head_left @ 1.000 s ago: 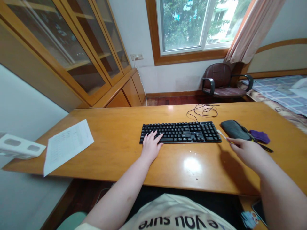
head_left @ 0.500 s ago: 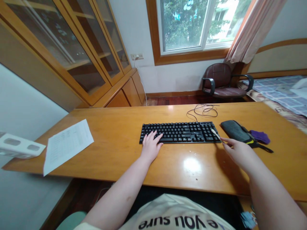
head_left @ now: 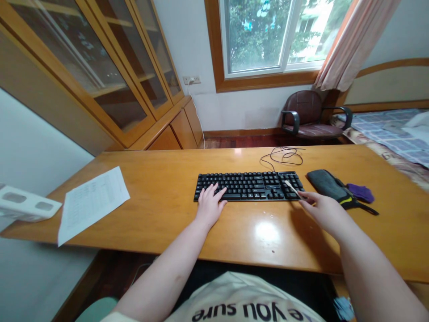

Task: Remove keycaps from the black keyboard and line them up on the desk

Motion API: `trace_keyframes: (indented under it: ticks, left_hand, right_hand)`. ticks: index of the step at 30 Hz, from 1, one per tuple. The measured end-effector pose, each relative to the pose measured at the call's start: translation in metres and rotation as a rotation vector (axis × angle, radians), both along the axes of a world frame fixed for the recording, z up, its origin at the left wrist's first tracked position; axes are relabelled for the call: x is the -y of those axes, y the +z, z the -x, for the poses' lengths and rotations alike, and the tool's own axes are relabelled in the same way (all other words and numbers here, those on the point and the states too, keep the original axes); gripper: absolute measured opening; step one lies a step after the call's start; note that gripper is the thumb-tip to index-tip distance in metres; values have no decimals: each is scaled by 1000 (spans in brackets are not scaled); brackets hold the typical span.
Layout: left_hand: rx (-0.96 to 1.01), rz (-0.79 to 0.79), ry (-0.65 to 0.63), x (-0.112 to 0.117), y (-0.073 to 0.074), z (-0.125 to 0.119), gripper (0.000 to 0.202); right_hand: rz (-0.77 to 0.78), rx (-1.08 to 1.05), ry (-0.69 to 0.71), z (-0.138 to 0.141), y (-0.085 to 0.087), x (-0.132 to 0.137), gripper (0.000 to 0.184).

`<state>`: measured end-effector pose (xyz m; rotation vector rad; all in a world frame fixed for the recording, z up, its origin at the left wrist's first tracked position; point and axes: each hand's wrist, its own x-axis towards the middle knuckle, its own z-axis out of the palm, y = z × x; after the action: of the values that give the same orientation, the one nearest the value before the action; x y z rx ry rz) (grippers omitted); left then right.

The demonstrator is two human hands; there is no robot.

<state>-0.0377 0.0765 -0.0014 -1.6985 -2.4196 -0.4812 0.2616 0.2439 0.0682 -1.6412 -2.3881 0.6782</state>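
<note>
A black keyboard (head_left: 248,185) lies on the wooden desk (head_left: 161,214). Resting on its left end is my left hand (head_left: 210,203), fingers spread over the keys and thumb by the front edge. My right hand (head_left: 320,206) is just off the keyboard's right front corner. Its fingers pinch a slim pale stick (head_left: 292,188) with a thicker whitish tip, too small to tell whether a brush or a swab. The tip is over the number pad; whether it touches the keys I cannot tell.
Right of the keyboard lie a grey brush-like tool with a black handle (head_left: 330,185) and a purple cloth (head_left: 361,192). A loose cable (head_left: 284,155) coils behind. At left are printed sheets (head_left: 94,201) and a white perforated object (head_left: 27,203). An armchair (head_left: 304,114) stands beyond the desk.
My right hand has shifted left with the pale stick, whose tip has travelled from the number pad's right side toward its left side. My left hand stays in place on the keys.
</note>
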Motion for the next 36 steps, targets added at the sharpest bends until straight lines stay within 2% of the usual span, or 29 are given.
trace_keyframes:
  ticks: [4, 7, 14, 18, 26, 32, 36]
  left_hand:
    - [7, -4, 0, 0, -1, 0, 45]
    - [11, -4, 2, 0, -1, 0, 44]
    - [18, -14, 0, 0, -1, 0, 44]
    - [19, -19, -4, 0, -1, 1, 44]
    - [19, -33, -17, 0, -2, 2, 44]
    - [18, -18, -22, -1, -1, 2, 43]
    - [20, -15, -16, 0, 1, 1, 43]
  right_hand:
    - [-17, 1, 30, 15, -15, -3, 43]
    - [25, 27, 43, 16, -19, 1, 43]
    - [74, -33, 58, -2, -18, 10, 42]
    - [26, -119, 9, -14, -20, 8, 46]
    - [-32, -144, -27, -29, -20, 2, 46]
    - [-92, -91, -144, -51, -14, -11, 44]
    - [-187, -4, -328, -81, -8, -36, 44]
